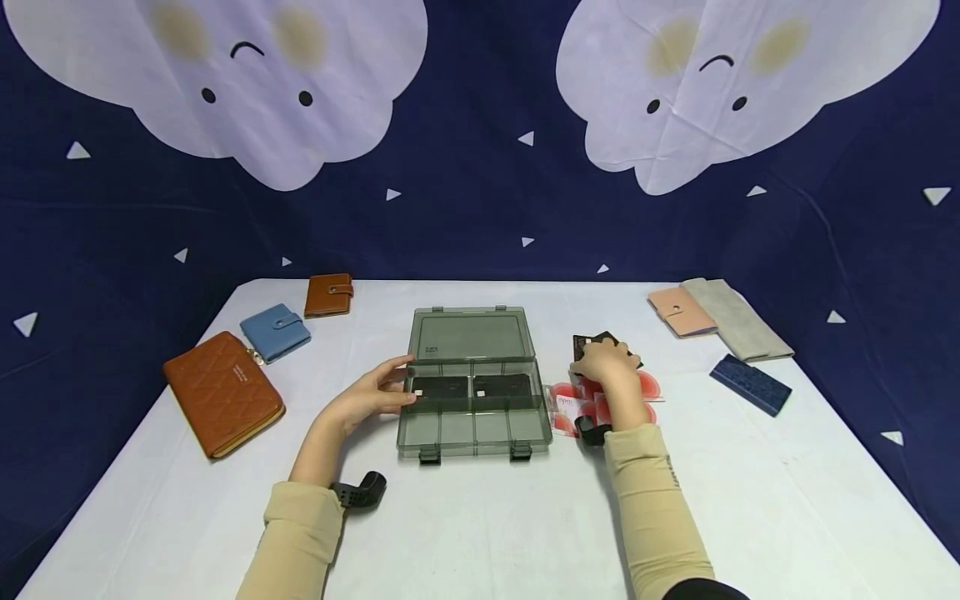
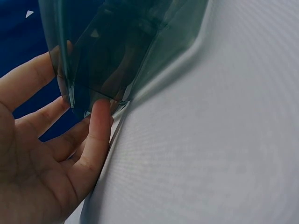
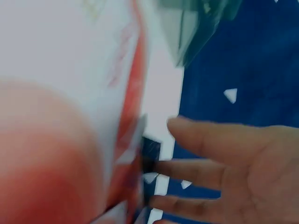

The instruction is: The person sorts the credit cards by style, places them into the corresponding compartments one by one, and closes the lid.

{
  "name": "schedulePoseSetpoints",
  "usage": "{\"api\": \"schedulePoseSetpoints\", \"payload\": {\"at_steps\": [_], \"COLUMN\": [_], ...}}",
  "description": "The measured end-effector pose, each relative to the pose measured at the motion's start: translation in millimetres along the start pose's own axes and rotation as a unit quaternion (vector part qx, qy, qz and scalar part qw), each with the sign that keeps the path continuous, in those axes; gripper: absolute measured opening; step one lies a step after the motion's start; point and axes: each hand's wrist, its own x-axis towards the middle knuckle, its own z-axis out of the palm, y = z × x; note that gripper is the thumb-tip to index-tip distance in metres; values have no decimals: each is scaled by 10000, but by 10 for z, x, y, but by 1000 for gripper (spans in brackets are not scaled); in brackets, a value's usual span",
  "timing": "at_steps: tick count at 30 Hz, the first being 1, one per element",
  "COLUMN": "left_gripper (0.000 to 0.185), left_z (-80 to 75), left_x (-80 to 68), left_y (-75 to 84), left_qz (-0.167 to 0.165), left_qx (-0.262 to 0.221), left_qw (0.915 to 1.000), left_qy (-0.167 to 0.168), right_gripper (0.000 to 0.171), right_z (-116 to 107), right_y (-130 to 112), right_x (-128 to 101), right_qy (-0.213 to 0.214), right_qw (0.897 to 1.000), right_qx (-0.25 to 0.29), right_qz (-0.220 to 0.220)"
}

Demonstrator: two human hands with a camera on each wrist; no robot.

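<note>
Our left hand [image 1: 371, 400] is resting with straight, relaxed fingers against the left wall of the smoky translucent plastic organiser box [image 1: 474, 433], which is lying open near the middle of the white table [image 1: 480, 533], and we are taking that box as our landmark. Our right hand [image 1: 606, 367] is hovering just right of the box over a fan of dark cards [image 1: 592, 342] and red-and-white cards [image 1: 570, 402]; its fingers are reaching down onto them, but we cannot tell whether they are pinching one.

Two black cards [image 1: 471, 388] are already sitting in the box's rear compartments, beneath the raised lid. Far left of the box are lying a quilted tan leather wallet [image 1: 222, 392], a blue snap wallet [image 1: 274, 332] and a small brown one [image 1: 328, 294]; far right, a grey cloth pouch [image 1: 737, 318], a pink wallet [image 1: 681, 311] and a navy case [image 1: 751, 383].

To do this well, we judge we should be bracing the box firmly and lifting a single card by its edge.
</note>
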Motion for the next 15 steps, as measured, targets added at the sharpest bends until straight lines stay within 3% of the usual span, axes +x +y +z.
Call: {"api": "schedulePoseSetpoints", "payload": {"at_steps": [3,10,12,15], "left_gripper": [75,75,75,75], "left_z": [-1,-4,-5,-3], "left_x": [-5,-1,7,14], "left_y": [4,0,-4,-5], "left_qz": [-16,-6,4,22], "left_qx": [1,19,30,36], "left_qw": [10000,10000,10000,10000], "left_qy": [-5,-39,-49,-67], "right_gripper": [56,45,50,60], "right_z": [18,68,80,91], "right_y": [66,130,134,133], "right_x": [21,81,96,110], "right_qy": [-335,-267,-174,2], "right_qw": [9994,9919,9934,9983], "right_qx": [-91,314,381,322], "right_qz": [-15,-1205,-1067,-492]}}
